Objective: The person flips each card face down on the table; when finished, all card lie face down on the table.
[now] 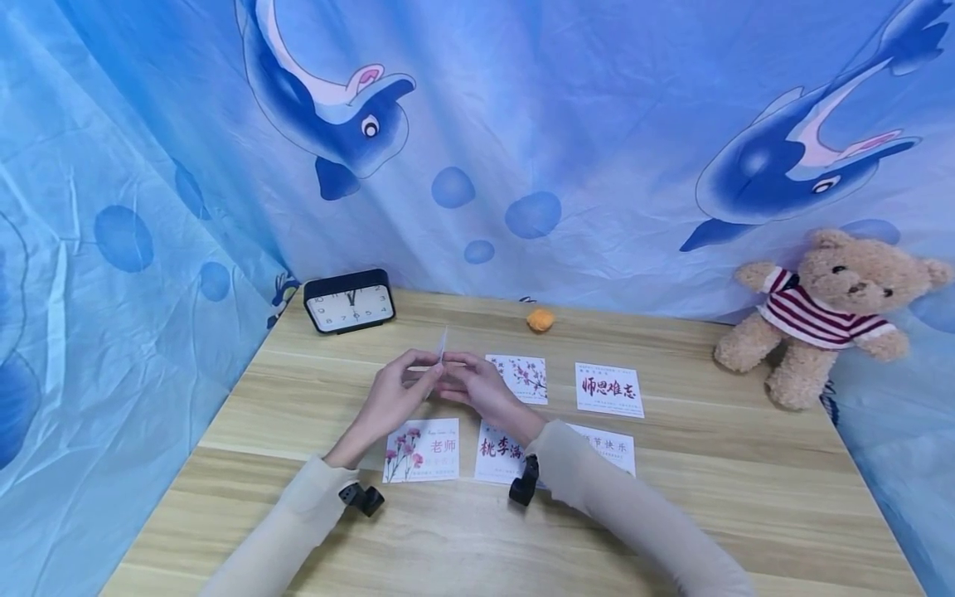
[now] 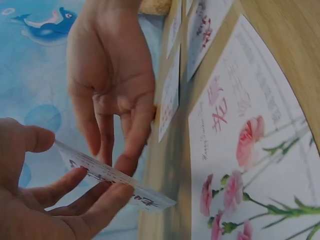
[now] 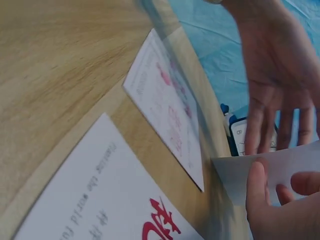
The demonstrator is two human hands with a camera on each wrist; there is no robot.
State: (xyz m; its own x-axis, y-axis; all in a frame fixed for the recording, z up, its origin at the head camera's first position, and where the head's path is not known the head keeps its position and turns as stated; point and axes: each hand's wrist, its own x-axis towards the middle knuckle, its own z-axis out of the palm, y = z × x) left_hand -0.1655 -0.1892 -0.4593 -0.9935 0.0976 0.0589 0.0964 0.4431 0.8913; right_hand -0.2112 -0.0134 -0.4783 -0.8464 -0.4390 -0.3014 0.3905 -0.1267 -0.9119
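Observation:
Upright between both hands is a thin white greeting card (image 1: 443, 344), seen nearly edge-on in the head view. My left hand (image 1: 399, 390) pinches it, thumb at one edge and fingers against the printed face (image 2: 95, 170). From the other side my right hand (image 1: 485, 390) holds the card too, its thumb (image 3: 257, 185) on the plain face. Below the left hand lies a card with pink carnations (image 1: 421, 452). A card with red lettering (image 1: 496, 448) is partly covered by the right wrist. Behind the right hand lies a blossom-branch card (image 1: 528, 377).
Another red-lettered card (image 1: 608, 390) lies to the right, and a further card (image 1: 612, 448) is partly under the right sleeve. At the back stand a black clock (image 1: 351, 303) and a small orange object (image 1: 540, 320). A teddy bear (image 1: 821, 315) sits at the right edge.

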